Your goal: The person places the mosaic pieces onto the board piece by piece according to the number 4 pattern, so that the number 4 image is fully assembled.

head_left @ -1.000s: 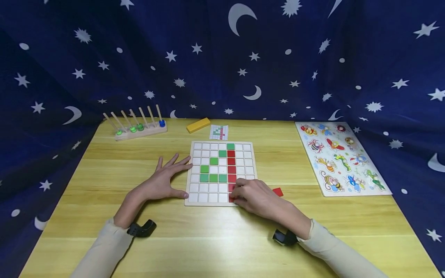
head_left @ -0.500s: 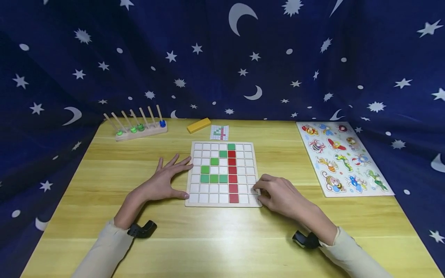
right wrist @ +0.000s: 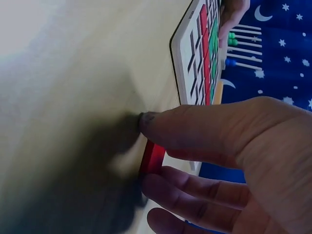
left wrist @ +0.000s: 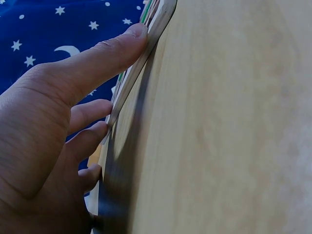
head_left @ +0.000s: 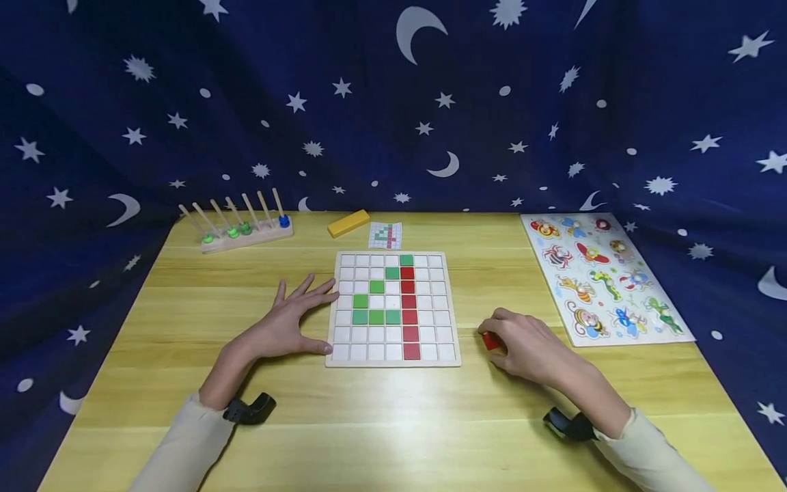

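Observation:
The white grid board point(head_left: 365, 351) lies flat mid-table, with green tiles in a stepped shape and a column of red tiles point(head_left: 411, 351). Beside its left edge is my left hand point(head_left: 279, 331), fingers spread; the thumb and fingertips touch the rim, as the left wrist view shows. My right hand point(head_left: 531, 348) is at the tabletop, right of the board. Between its thumb point(right wrist: 185, 126) and fingers it pinches a loose red tile point(right wrist: 153, 157), which looks tilted in the right wrist view. Part of that tile is hidden by the fingers.
Behind the board lie a small pattern card point(head_left: 385, 236) and a yellow block point(head_left: 348, 223). A wooden peg rack point(head_left: 261, 236) with green and blue beads stands at the back left. An insect puzzle board point(head_left: 605, 287) lies at the right. A dark star-patterned cloth point(head_left: 363, 123) surrounds the table.
My right hand has moved right, from the lower red tiles past the board's right edge to the loose red tile, which it now pinches. The left hand stays at the board.

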A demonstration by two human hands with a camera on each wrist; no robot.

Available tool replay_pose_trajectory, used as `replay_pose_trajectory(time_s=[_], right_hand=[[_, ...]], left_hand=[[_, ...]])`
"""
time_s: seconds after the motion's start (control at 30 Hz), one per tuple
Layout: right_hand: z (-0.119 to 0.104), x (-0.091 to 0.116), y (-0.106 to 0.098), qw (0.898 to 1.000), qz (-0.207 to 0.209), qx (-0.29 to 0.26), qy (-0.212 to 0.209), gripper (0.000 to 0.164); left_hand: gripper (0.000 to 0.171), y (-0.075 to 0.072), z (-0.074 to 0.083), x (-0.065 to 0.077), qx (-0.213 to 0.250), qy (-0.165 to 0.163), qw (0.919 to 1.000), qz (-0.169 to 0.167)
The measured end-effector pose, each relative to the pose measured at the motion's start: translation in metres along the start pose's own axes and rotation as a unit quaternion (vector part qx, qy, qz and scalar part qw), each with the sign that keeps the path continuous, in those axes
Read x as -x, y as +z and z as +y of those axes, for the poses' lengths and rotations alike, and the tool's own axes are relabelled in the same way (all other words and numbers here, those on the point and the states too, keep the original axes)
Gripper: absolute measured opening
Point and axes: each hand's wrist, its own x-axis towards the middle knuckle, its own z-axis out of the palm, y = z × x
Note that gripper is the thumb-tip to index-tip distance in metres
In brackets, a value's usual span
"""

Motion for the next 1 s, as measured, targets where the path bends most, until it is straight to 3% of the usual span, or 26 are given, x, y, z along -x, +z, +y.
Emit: replay_pose_trajectory(time_s=[0.43,1.0], right_hand=[[0.005,0.005,0.008,1.000,0.016,-0.002,0.000,0.025],[-0.006,-0.016,0.003,0.998,0.059,-0.013,-0.021,0.024]], left_hand=[[0.096,0.002,0.001,0.002,0.010,0.002,0.9999,-0.007],[0.095,0.001,0.000,0.000,0.001,0.005,1.0000,-0.002]])
